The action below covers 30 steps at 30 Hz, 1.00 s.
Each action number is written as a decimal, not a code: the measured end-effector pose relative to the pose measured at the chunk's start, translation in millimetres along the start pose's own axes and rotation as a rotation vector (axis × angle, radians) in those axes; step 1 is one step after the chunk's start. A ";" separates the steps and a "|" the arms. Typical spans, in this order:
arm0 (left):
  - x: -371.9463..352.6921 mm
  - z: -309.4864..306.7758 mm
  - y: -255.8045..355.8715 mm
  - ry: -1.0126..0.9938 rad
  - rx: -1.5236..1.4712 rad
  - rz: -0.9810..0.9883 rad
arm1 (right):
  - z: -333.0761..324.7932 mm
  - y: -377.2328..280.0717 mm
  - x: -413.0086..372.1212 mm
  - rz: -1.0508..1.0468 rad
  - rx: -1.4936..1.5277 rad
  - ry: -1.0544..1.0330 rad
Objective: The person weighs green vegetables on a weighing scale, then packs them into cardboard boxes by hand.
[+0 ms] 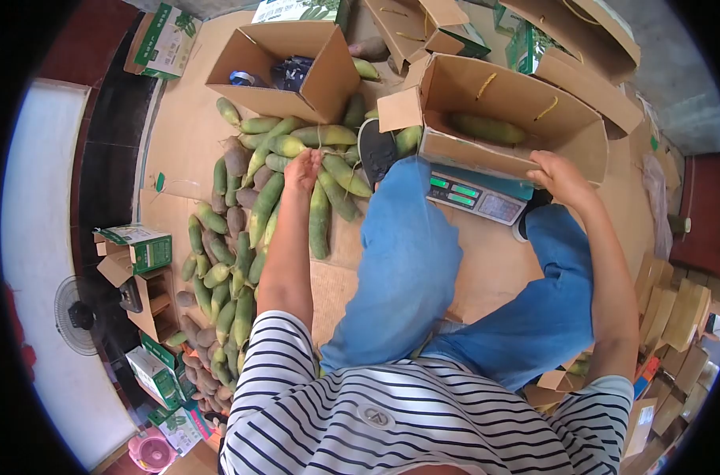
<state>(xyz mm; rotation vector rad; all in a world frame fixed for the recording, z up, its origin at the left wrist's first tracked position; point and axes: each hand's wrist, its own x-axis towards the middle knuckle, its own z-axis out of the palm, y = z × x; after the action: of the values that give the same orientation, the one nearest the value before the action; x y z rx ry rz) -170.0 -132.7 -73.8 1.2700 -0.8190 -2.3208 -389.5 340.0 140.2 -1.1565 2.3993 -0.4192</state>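
- The nearest thing to the left hand [303, 169] is a pale-ended green radish [287, 146], lying in a heap on the floor; the fingers are drawn together beside it, but I cannot tell whether they grip it or merely touch.
- One more long radish [487, 127] lies on its side inside the open box [480, 156], along the far wall.
- The right hand [558, 174] has its fingertips at the box's near rim, to the right; whether they clamp the cardboard or only rest there, I cannot tell.
- The box appears to stand on a scale [475, 196] with lit green displays, and it covers most of the plate. Any press or pull from the right hand could skew the reading – and a harder tug might tip or slide the box.
- The heap [266, 207] is loosely crossed, green radishes mixed with brown roots [235, 158]; drawing out a lower one could set neighbours rolling, and a rough pull could snap a tip.
- A dark shoe [376, 150] stands between heap and box, so a loose radish could end up underfoot.
- Beyond the heap, another carton [273, 101] holds dark cloth [293, 73]; its near wall looks close enough for a wide reach to knock.
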 end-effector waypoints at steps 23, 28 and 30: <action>-290.6 168.8 57.7 -0.397 0.667 1.004 | 4.9 7.0 -3.3 0.042 -0.133 -0.042; -330.7 251.2 53.3 -0.715 0.622 1.207 | 5.7 5.9 -5.3 0.038 -0.125 -0.009; -317.7 266.3 49.1 -0.746 0.604 1.095 | 8.1 7.3 -6.4 0.025 -0.118 0.010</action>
<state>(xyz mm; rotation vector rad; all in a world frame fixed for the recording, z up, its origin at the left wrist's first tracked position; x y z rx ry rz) -227.2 92.9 272.7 -0.1020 -1.9195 -1.5604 -386.7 348.8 131.6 -1.1755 2.4729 -0.2796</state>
